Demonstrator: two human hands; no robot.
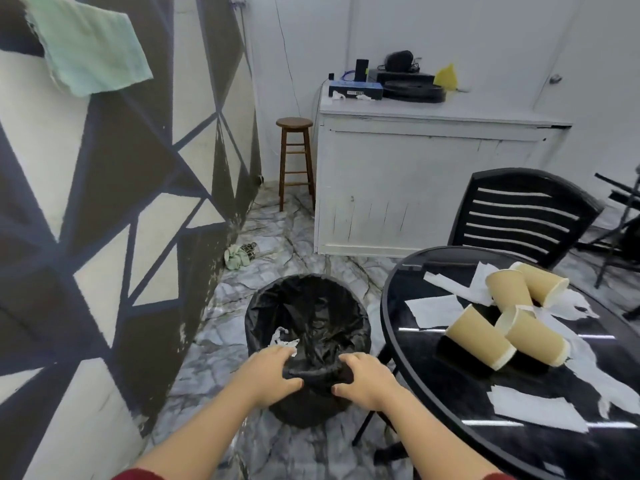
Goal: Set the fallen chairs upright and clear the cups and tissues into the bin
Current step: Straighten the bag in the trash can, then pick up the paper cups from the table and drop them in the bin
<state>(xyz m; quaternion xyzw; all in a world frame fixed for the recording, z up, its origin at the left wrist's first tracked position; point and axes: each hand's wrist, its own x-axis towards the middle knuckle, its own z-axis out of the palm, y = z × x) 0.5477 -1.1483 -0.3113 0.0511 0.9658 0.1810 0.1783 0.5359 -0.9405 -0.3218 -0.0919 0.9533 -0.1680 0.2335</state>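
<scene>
Bin (308,327) first: it stands on the marble floor (242,278) just left of the round black tabletop (450,403), lined with a black bag, and a scrap of white tissue (282,336) already lies inside near the front. We have both hands on its near rim. Our left hand (272,374) curls over the rim with the fingers inside and the thumb pressed against the outer wall; our right hand (363,381) does the same a little to the right, so each grip is clenched around the rim and liner, with a bunched fold of black plastic between them. We judge the step in hand to be seating or shifting the bin so it sits close to the tabletop edge. To do it well, we should keep the liner pinned under our fingers so it does not slip into the bin, and move the bin level, not tipped, with its mouth wide. On the tabletop, four tan paper cups (509,320) lie on their sides among several white tissues (540,407), none of them cleared yet. Behind the tabletop one black slatted chair (523,216) stands upright; at the far right edge, dark legs suggest something fallen, but we cannot tell what. Beyond stand a white cabinet (415,188) and a wooden stool (296,161).
</scene>
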